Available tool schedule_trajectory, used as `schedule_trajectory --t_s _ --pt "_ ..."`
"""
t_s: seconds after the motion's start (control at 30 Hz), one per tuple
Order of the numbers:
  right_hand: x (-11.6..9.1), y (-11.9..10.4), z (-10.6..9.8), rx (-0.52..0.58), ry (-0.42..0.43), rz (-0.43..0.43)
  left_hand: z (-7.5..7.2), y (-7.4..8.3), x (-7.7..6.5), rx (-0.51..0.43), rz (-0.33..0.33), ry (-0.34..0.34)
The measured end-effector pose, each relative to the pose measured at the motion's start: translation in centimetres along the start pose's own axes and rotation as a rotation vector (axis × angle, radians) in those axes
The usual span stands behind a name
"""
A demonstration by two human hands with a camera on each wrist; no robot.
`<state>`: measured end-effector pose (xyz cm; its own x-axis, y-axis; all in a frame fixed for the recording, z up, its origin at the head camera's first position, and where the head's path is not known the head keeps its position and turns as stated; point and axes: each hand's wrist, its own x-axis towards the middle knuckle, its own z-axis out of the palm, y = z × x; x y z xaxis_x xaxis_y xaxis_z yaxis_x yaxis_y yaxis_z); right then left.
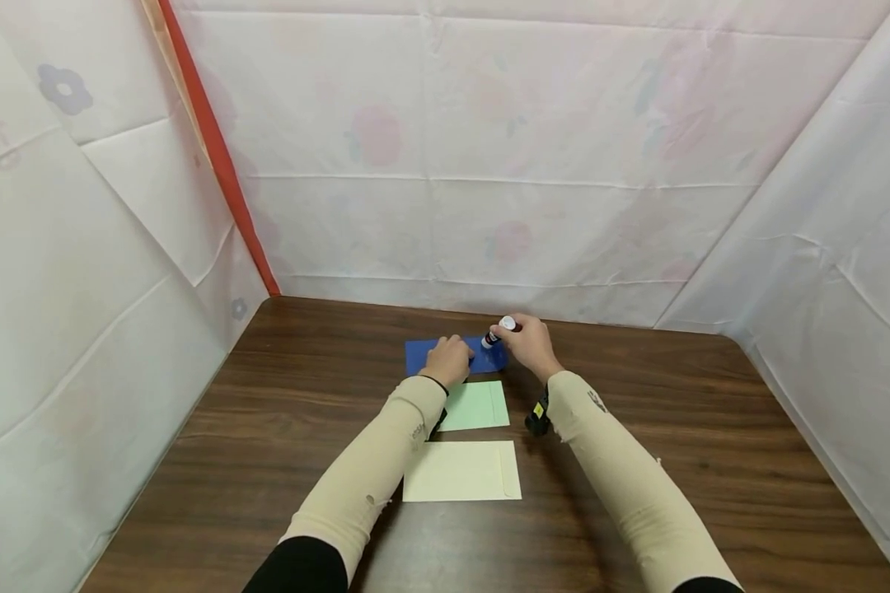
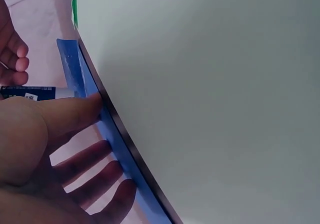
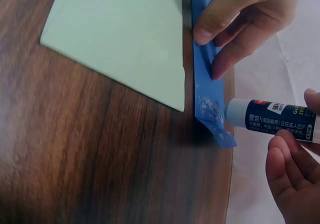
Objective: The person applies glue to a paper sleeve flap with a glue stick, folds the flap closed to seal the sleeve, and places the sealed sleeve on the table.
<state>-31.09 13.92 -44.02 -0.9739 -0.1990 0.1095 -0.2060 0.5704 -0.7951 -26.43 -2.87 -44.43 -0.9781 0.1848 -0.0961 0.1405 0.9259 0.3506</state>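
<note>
A blue envelope (image 1: 418, 354) lies at the far side of the table, whitish glue smears showing on its right end (image 3: 210, 106). My left hand (image 1: 448, 360) rests on it; the thumb and fingertips press on the blue paper in the left wrist view. Between the thumb and fingers of my right hand (image 1: 534, 346) is a dark glue stick (image 3: 280, 118) with a white end. That end comes right up to the smeared flap, which lifts at one corner over the table.
A pale green envelope (image 1: 482, 405) lies just nearer than the blue one, partly under my left wrist. Closer still is a cream envelope (image 1: 463, 473). The dark wooden table (image 1: 267, 461) meets white patterned sheets (image 1: 564, 231) at the back and sides.
</note>
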Motion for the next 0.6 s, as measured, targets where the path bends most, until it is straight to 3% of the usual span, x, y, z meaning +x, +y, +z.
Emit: schedule_trajectory --t_s 0.17,0.6 --pt "0.30 0.13 -0.02 -0.073 -0.003 -0.055 0.14 0.12 0.36 0.008 0.002 -0.002" --pt "-0.01 0.05 0.10 -0.172 -0.053 -0.063 0.23 0.33 0.54 0.012 -0.010 -0.023"
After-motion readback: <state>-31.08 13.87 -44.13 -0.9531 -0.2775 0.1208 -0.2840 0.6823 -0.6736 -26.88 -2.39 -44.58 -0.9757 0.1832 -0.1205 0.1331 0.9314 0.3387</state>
